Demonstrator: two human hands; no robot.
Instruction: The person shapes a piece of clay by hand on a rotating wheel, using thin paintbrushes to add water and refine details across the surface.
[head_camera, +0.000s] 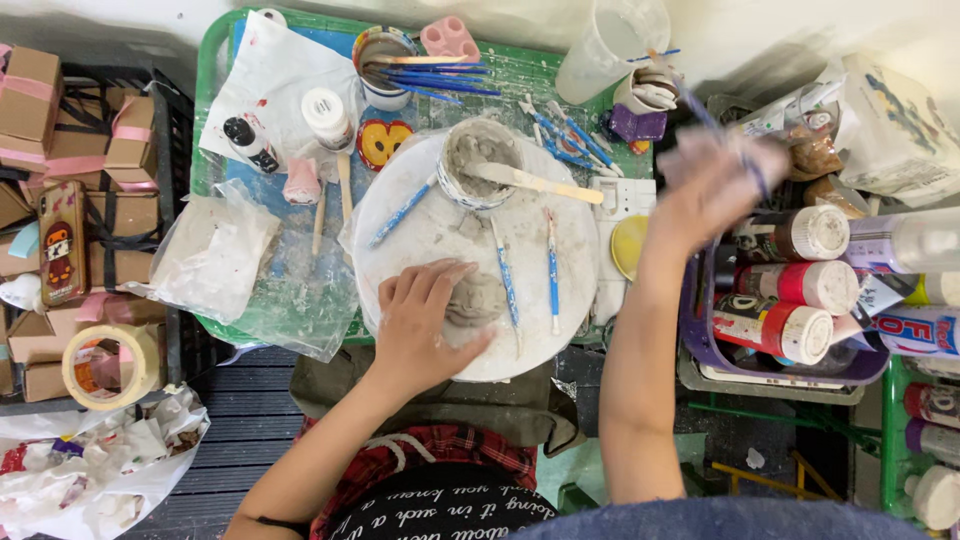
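The left hand (420, 325) is resting on a round white board (440, 230). Its fingers (440, 280) are lying close together and curling over a grey clay lump (475, 300). The lump is sitting just under and past the fingertips, touching them, with the thumb on its near side. Two thin blue-and-white tools (552, 270) are lying on the board just to the right of those fingers. A clay-smeared cup (482, 160) with a wooden stick (540, 183) across it is sitting farther away, beyond the fingers.

The right hand (715, 185) is lifting up in the air, well apart from the lump, off to the right. It is blurry. Its fingers are bunching together around a thin blue brush (735, 150), which is sticking out above the hand. Red paint bottles (790, 320) with white caps are lying in a purple basket (700, 345) just past and below this hand. More blue brushes (430, 75) are lying on the green tray (215, 60) far from both hands.
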